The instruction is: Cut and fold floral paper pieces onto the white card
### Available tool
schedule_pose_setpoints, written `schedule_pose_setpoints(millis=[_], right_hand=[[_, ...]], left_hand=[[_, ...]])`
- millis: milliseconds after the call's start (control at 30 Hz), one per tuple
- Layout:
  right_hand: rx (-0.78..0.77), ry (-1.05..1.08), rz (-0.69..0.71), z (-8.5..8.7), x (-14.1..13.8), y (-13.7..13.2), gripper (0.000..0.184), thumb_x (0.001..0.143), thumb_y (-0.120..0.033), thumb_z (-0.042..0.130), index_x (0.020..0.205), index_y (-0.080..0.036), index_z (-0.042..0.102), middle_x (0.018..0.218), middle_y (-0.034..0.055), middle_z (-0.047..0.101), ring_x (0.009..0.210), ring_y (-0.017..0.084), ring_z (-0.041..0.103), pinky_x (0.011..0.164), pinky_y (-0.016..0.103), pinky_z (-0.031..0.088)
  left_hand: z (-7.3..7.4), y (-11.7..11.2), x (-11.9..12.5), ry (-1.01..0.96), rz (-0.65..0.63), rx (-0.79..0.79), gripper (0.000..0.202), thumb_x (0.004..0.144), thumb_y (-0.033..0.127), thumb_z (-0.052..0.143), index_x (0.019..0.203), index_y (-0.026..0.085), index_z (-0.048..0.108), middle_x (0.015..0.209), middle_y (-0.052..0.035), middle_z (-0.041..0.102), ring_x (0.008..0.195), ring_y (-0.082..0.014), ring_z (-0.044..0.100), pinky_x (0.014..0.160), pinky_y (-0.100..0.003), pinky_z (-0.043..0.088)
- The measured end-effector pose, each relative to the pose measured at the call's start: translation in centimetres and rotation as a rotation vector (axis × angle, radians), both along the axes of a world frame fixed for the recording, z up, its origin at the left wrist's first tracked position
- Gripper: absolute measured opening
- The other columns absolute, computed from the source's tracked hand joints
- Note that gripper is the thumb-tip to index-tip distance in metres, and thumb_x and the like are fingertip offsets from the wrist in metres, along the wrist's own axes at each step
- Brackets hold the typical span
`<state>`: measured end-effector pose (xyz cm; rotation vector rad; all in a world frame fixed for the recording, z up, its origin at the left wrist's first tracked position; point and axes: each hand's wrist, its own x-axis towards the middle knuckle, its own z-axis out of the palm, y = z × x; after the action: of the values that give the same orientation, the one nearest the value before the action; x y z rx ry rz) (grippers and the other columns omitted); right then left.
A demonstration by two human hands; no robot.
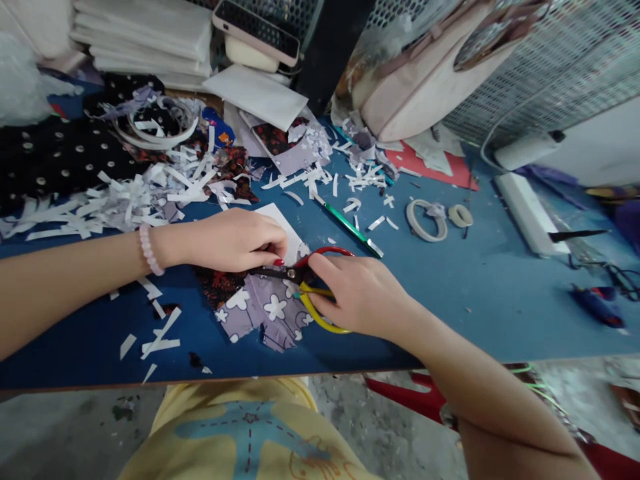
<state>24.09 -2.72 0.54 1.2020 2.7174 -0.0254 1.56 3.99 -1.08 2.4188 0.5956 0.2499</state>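
Note:
My right hand [360, 290] grips a pair of scissors [324, 324] by its handles, one loop red and the other yellow. Their dark blades point left, toward the fingertips of my left hand [240, 239]. That hand is closed, thumb against the fingers, over lilac fabric [275, 308] printed with white flowers. A dark piece with red print [220, 287] lies beside the lilac cloth, and a white card [280, 230] shows just beyond my left fingers. What exactly sits in the left pinch is partly hidden by the hand.
White paper strips [145, 193] are heaped at the left near black dotted fabric [65, 157]. A green pen-like tool [350, 227] lies beyond the scissors. Tape rolls [427, 221] and a white power strip [531, 213] are to the right. A pink bag [425, 80] stands behind.

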Motion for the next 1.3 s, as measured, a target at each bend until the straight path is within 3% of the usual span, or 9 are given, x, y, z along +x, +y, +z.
schedule_pose_setpoints(millis=[533, 700, 1300], right_hand=[[0.018, 0.045, 0.053, 0.2, -0.3, 0.4, 0.021, 0.087, -0.033, 0.045, 0.092, -0.017, 0.059, 0.071, 0.006, 0.063, 0.062, 0.017, 0.052, 0.054, 0.027, 0.022], [-0.013, 0.034, 0.055, 0.3, -0.3, 0.4, 0.021, 0.089, -0.031, 0.042, 0.091, -0.017, 0.058, 0.064, 0.0037, 0.06, 0.057, 0.016, 0.05, 0.053, 0.027, 0.021], [-0.094, 0.073, 0.01, 0.5, 2.0, 1.1, 0.018, 0.086, -0.031, 0.049, 0.091, -0.017, 0.057, 0.065, 0.0029, 0.062, 0.057, 0.014, 0.053, 0.054, 0.025, 0.027]], left_hand=[[-0.1, 0.0, -0.1, -0.026, 0.009, -0.024, 0.011, 0.088, 0.02, 0.055, 0.082, 0.019, 0.064, 0.083, -0.0002, 0.069, 0.075, -0.0127, 0.06, 0.067, -0.024, 0.037], [-0.1, 0.1, -0.1, -0.02, 0.019, -0.05, 0.012, 0.088, 0.023, 0.054, 0.083, 0.019, 0.064, 0.083, -0.0004, 0.069, 0.076, -0.0133, 0.06, 0.068, -0.024, 0.038], [0.1, 0.1, -0.1, -0.013, 0.044, -0.087, 0.01, 0.087, 0.021, 0.056, 0.083, 0.018, 0.064, 0.083, -0.0013, 0.068, 0.074, -0.013, 0.059, 0.066, -0.024, 0.036]])
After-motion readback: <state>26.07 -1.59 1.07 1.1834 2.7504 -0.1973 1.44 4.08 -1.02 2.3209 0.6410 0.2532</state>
